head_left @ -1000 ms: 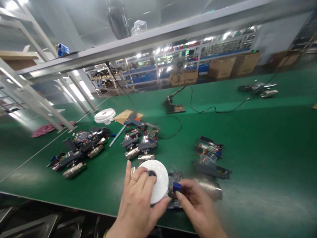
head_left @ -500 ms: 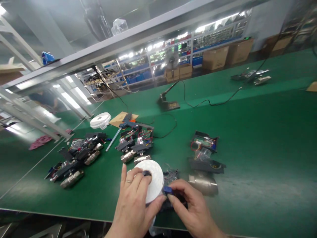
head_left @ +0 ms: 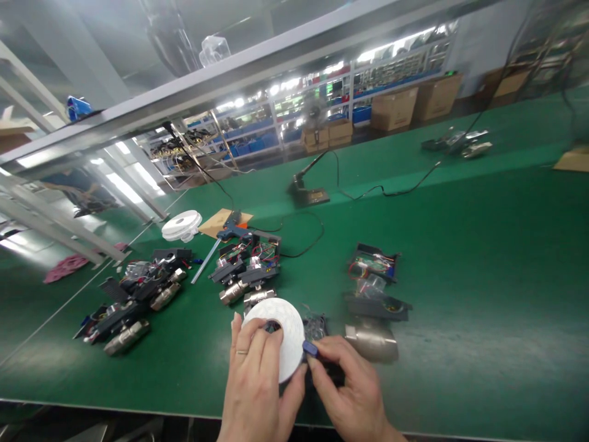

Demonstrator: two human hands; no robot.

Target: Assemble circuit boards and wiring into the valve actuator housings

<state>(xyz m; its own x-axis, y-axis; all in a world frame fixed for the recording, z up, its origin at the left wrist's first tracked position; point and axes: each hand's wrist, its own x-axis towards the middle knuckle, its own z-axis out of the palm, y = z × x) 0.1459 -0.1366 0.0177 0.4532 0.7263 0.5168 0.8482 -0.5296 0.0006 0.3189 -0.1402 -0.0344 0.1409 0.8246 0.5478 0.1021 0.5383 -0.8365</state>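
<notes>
My left hand (head_left: pixel 257 374) is closed on a white roll of tape (head_left: pixel 291 341), its fingers hooked into the core and its thumb at the lower rim. Between thumb and forefinger, my right hand (head_left: pixel 352 383) pinches a small blue block (head_left: pixel 310 348) against the roll's right edge. Just behind the hands lies a dark housing with loose wires (head_left: pixel 316 325), partly hidden by them. To the right of it sits another opened device, with a circuit board in a dark case (head_left: pixel 375 264) and a metal valve body (head_left: pixel 372 341).
Opened devices with metal valves (head_left: pixel 126 337) lie at the left, more (head_left: pixel 248 270) at centre-left. A glue gun (head_left: pixel 232 227) rests on brown card beside a white reel (head_left: pixel 181 225). Farther back stands a soldering iron holder (head_left: pixel 310 195); its cable crosses the green bench (head_left: pixel 483 245).
The view has shifted slightly, so the bench things appear a little farther left. Both hands keep their hold, and the blue block has tilted slightly at the roll's edge.
</notes>
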